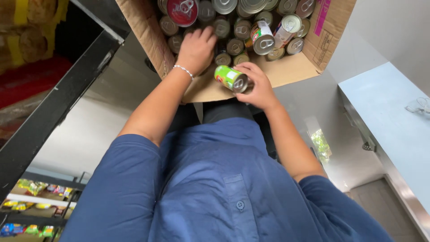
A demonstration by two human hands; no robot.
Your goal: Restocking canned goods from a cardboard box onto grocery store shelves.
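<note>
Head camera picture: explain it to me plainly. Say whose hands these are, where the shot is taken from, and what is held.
There is no machine here. A person wears a camera on the head, and it looks down over their own blue shirt to their two bare hands.

In front of them is an open cardboard box packed with tin cans, most standing with their ring-pull tops showing.

The right hand grips a green can lying on its side over the box's front flap. The left hand, with a bracelet at the wrist, reaches down among the cans; whether it has closed on one cannot be seen.

A black shelf frame runs along the left, and a pale counter lies to the right.
</note>
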